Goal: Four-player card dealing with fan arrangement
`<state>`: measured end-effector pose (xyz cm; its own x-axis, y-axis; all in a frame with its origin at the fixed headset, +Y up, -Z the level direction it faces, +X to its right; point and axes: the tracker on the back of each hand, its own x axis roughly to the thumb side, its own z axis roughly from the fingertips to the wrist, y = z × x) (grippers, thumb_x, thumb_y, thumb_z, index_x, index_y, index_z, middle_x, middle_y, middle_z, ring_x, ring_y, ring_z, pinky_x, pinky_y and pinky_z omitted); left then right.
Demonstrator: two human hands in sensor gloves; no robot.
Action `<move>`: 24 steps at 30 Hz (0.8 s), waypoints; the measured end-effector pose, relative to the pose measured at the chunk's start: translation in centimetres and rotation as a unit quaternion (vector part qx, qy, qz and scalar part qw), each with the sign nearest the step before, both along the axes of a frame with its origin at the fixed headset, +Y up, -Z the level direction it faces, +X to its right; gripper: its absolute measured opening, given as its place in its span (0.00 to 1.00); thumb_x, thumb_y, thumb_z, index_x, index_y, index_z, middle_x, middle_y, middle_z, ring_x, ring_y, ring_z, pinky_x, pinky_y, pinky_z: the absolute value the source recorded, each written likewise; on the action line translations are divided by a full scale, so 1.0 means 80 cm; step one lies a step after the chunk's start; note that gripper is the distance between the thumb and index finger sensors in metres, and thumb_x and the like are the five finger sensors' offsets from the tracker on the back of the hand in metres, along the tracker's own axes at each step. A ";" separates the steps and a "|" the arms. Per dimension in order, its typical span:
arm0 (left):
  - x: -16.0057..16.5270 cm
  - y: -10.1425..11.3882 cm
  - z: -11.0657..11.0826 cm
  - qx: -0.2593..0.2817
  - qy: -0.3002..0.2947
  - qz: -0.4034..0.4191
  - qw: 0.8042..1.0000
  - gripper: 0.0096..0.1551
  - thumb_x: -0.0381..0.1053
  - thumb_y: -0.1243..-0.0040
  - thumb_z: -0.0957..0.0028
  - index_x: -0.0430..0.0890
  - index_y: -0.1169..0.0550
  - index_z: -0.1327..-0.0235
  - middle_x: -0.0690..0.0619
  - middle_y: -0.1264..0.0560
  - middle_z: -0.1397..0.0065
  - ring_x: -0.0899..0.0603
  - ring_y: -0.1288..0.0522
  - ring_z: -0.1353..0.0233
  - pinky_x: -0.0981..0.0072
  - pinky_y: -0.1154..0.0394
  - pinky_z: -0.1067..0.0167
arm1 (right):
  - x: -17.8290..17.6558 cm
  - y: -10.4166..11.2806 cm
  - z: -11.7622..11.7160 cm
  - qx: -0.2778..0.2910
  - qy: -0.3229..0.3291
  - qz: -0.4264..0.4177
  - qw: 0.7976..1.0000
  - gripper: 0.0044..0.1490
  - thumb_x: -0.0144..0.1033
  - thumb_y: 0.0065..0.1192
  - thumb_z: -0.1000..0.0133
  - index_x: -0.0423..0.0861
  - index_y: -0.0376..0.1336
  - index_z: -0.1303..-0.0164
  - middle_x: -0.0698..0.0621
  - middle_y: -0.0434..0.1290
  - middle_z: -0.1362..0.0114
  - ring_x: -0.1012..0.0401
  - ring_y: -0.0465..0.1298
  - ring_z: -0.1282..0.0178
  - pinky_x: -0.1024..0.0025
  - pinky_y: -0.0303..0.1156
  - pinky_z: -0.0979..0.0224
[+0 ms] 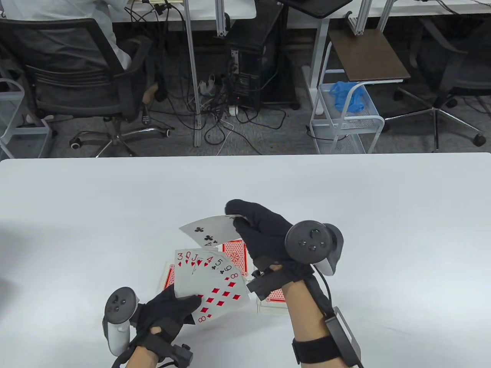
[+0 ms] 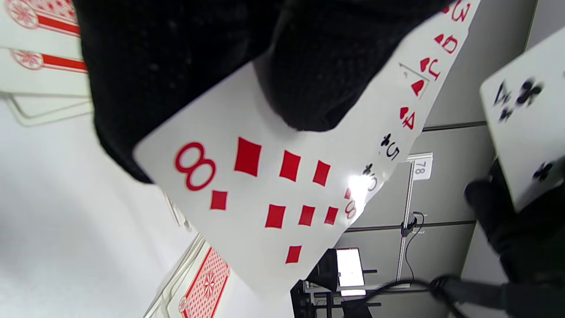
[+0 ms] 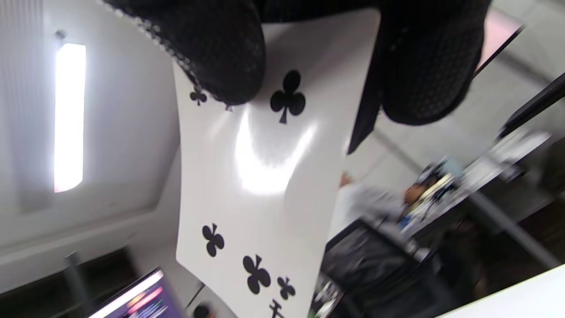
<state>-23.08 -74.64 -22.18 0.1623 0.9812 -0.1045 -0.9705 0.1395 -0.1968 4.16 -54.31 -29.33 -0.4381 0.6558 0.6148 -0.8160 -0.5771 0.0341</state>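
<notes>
The left hand [image 1: 168,310] is nearest, low over the white table [image 1: 76,214]. Its fingers and thumb pinch the bottom of a fan of cards [image 1: 215,280], face up. The cards are spread out so each corner shows: a 3, a Q, a J, a 4, a 5, one I cannot read well, and the 8 of diamonds on top. Pinching them at the bottom keeps them together like a fan, so every number can be seen at once.

Under the fan, lying flat on the table, are face-down cards with red backs [image 1: 274,297]. I think these are the piles dealt out for the other players, kept face down so nobody can see them.

A little farther away, the right hand [image 1: 264,234] grips one card, the 4 of clubs [image 1: 209,230]. The fingers curl around its far end and hold it up above the fan, tilted, face up. It looks like this card is about to be slid into the fan, maybe beside the other 4.

Beyond the table edge, on the floor, are a black office chair [image 1: 73,73], tangled cables [image 1: 218,115] and a white wire cart [image 1: 345,122].
</notes>
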 end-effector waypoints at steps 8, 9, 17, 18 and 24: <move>0.005 0.007 0.002 0.013 -0.023 -0.026 0.999 0.22 0.48 0.23 0.54 0.48 0.14 0.45 0.49 0.08 0.45 0.40 0.04 0.51 0.57 0.06 0.59 | -0.056 0.013 0.006 0.016 0.048 0.092 0.994 0.26 0.30 0.68 0.39 0.51 0.72 0.30 0.46 0.80 0.31 0.44 0.82 0.37 0.35 0.73 0.34; 0.006 0.008 0.002 0.015 -0.025 -0.030 0.999 0.22 0.48 0.23 0.54 0.48 0.14 0.45 0.49 0.08 0.45 0.40 0.04 0.51 0.57 0.07 0.58 | -0.059 0.013 0.006 0.017 0.050 0.099 0.994 0.25 0.30 0.68 0.39 0.51 0.71 0.30 0.45 0.80 0.31 0.43 0.82 0.37 0.34 0.72 0.34; 0.009 0.011 0.003 0.021 -0.035 -0.041 0.998 0.23 0.48 0.23 0.54 0.49 0.15 0.45 0.49 0.08 0.45 0.40 0.04 0.50 0.57 0.07 0.58 | -0.062 0.019 0.006 -0.004 0.078 0.101 0.992 0.25 0.29 0.67 0.39 0.50 0.71 0.30 0.44 0.79 0.31 0.44 0.82 0.39 0.33 0.71 0.33; 0.008 0.012 0.003 0.022 -0.035 -0.040 0.998 0.22 0.48 0.23 0.54 0.49 0.15 0.45 0.49 0.08 0.46 0.40 0.05 0.50 0.57 0.07 0.58 | -0.061 0.020 0.006 -0.003 0.073 0.113 0.991 0.25 0.29 0.67 0.39 0.50 0.71 0.30 0.44 0.79 0.31 0.44 0.81 0.39 0.33 0.71 0.33; 0.009 0.012 0.002 0.024 -0.044 -0.043 0.998 0.22 0.48 0.22 0.54 0.50 0.15 0.45 0.50 0.08 0.45 0.40 0.05 0.50 0.56 0.07 0.57 | -0.049 0.019 0.004 -0.007 0.063 0.124 0.990 0.25 0.28 0.66 0.39 0.50 0.72 0.30 0.44 0.79 0.31 0.44 0.82 0.39 0.33 0.71 0.33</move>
